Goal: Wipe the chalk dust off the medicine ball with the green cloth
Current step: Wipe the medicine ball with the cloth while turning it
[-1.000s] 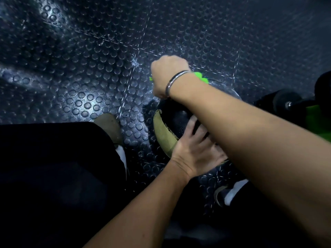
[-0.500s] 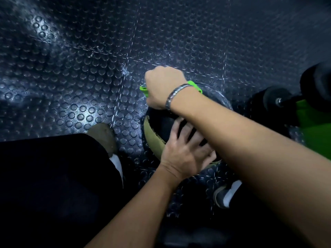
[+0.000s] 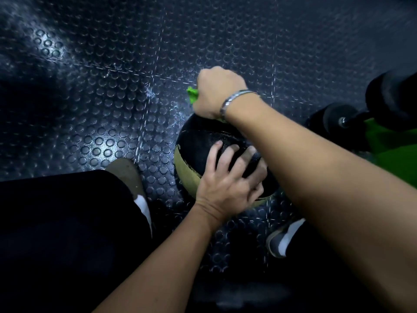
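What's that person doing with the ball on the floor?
A person is cleaning a black medicine ball that sits on the studded rubber floor. Their left hand lies spread on the near side of the ball to steady it. Their right hand, with a bracelet on the wrist, grips a green cloth against the ball's far side.

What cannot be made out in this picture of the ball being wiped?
Head view, green cloth: mostly hidden inside the right hand.
Head view, medicine ball: far side behind the right forearm, near side under the left hand.
Head view, dark equipment at right: cut off by the frame edge.
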A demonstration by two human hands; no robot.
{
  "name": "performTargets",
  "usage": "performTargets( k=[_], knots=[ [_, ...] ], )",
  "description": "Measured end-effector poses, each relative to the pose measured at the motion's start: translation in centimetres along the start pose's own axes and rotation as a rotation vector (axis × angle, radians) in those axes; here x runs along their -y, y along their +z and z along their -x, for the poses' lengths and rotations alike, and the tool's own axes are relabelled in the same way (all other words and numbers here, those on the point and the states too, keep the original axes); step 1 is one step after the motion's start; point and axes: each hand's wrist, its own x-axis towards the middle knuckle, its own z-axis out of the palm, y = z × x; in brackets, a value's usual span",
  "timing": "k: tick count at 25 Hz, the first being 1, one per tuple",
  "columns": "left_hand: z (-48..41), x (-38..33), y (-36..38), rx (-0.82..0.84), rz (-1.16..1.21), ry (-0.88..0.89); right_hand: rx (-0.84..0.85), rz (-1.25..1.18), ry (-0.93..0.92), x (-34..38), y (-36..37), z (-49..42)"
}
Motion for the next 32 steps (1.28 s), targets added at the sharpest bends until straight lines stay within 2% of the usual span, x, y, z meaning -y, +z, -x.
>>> performTargets(
  k=[4, 6, 9, 13, 16, 20, 24, 28, 32],
  knots=[
    [0.7, 0.0, -0.2, -0.002, 0.013, -0.027, 0.071, 0.029, -0.232, 2.4, 0.9, 1.8],
    [0.4, 0.2, 0.0, -0.014, -0.034, -0.038, 0.071, -0.084, -0.155, -0.6, -0.2, 2.0],
    [0.1, 0.6, -0.1, -0.025, -0.034, -0.033, -0.008, -0.263, 0.062, -4.7, -0.6, 2.3],
    [0.9, 0.8, -0.4, -0.025, -0.056, -0.029, -0.112, -0.429, 0.037, -6.8, 0.9, 6.2],
    [0.7, 0.6, -0.2, -0.011, -0.055, -0.013, -0.155, -0.419, 0.183, -8.0, 0.9, 4.8],
    [1.5, 0.1, -0.1, -0.029, -0.067, -0.002, -0.045, -0.384, 0.034, -5.4, 0.7, 3.7],
    [1.2, 0.2, -0.2, -0.01, -0.055, 0.019, -0.02, -0.376, 0.079, -5.1, 0.0, 1.7],
    [1.2, 0.6, -0.3, -0.021, -0.049, 0.014, 0.051, -0.329, -0.052, -4.8, -0.4, 1.5],
    [0.7, 0.5, -0.3, -0.022, -0.031, 0.001, 0.031, -0.404, 0.044, -6.3, -0.7, 0.9]
  ],
)
